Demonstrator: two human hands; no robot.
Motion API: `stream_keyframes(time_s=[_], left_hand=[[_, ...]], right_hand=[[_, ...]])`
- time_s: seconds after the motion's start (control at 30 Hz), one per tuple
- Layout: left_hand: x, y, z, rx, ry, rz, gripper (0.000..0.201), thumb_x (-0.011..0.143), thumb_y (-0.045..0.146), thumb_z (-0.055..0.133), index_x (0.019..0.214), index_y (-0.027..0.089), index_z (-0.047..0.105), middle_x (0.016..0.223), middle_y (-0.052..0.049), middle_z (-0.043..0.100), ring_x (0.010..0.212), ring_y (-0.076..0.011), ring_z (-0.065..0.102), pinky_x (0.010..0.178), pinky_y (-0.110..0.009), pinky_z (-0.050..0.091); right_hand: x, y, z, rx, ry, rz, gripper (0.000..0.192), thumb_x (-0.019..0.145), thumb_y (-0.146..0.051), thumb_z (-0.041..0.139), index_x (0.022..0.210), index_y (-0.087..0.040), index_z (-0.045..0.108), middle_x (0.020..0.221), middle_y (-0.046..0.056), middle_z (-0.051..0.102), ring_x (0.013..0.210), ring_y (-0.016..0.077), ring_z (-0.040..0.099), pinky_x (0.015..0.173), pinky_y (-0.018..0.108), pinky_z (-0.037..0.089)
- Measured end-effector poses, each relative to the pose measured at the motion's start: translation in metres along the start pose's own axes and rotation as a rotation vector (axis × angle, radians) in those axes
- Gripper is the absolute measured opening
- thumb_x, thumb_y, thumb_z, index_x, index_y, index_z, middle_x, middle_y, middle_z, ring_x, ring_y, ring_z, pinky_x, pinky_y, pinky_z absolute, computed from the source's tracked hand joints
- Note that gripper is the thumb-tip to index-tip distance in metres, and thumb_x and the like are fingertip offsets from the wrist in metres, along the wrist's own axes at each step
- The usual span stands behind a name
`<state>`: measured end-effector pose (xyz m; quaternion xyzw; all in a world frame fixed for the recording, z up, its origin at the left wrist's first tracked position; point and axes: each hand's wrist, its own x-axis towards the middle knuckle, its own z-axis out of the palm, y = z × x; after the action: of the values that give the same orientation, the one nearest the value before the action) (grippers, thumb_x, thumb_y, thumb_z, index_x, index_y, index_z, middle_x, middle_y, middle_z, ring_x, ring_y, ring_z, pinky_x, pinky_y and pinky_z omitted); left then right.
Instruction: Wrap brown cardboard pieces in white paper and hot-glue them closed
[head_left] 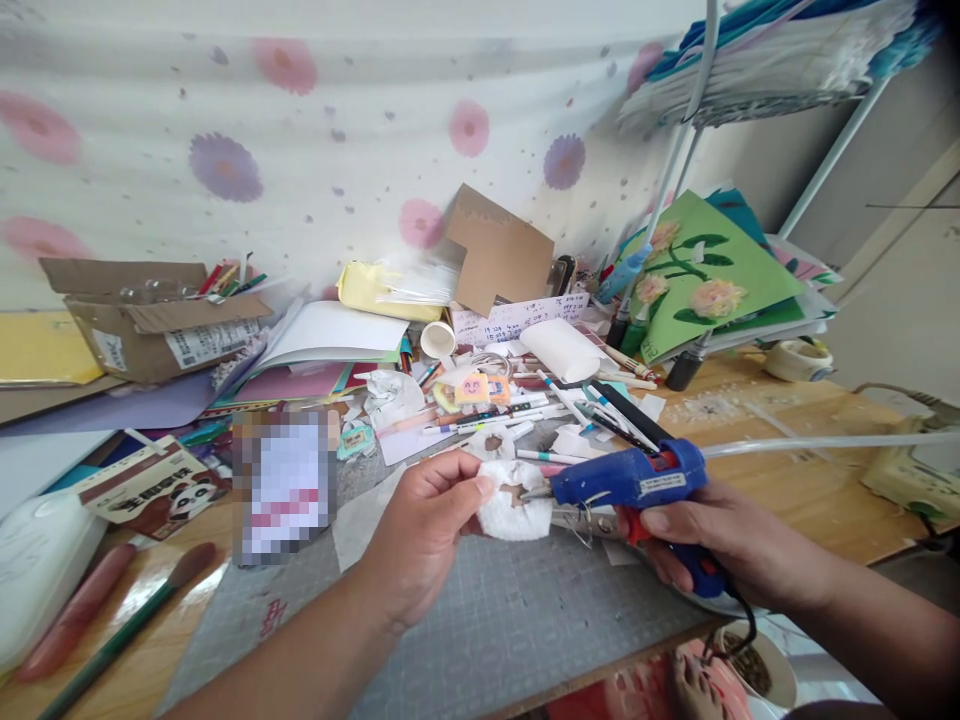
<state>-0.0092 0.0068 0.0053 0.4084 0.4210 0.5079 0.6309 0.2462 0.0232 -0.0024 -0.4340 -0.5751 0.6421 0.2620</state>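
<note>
White fluffy craft piece is pinched between thumb and fingers of the left hand, above the grey cutting mat near the front edge of the wooden table. The nozzle of the blue glue gun touches the piece; the right hand wraps its fingers closed around the handle. Behind them a heap of pens and paper scraps crowds the mat. A cardboard box stands at the back left, a green flower card at the back right.
</note>
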Motion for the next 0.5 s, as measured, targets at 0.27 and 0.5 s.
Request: stream_keyframes(time_s=[0.27,0.5], left_hand=[[0.0019,-0.0016,0.0009,-0.033,0.038,-0.051,0.018,0.073,0.024,0.065,0.060,0.016,0.056,0.056,0.003,0.055,0.053,-0.0089,0.047,0.051,-0.021,0.041],[0.0004,-0.0002,0.0015,-0.072,0.028,-0.058,0.016,0.071,0.024,0.066,0.060,0.015,0.058,0.057,0.001,0.057,0.054,-0.0098,0.050,0.053,-0.022,0.041]], right_hand=[[-0.0014,-0.0065,0.0045,0.227,-0.038,-0.042,0.029,0.071,-0.044,0.064,0.071,-0.015,0.059,0.043,-0.004,0.052,0.036,0.0064,0.044,0.042,0.019,0.033],[0.0013,-0.0018,0.0023,0.108,-0.026,0.011,0.031,0.072,-0.045,0.064,0.073,-0.014,0.058,0.043,-0.004,0.052,0.038,0.0071,0.044,0.042,0.020,0.030]])
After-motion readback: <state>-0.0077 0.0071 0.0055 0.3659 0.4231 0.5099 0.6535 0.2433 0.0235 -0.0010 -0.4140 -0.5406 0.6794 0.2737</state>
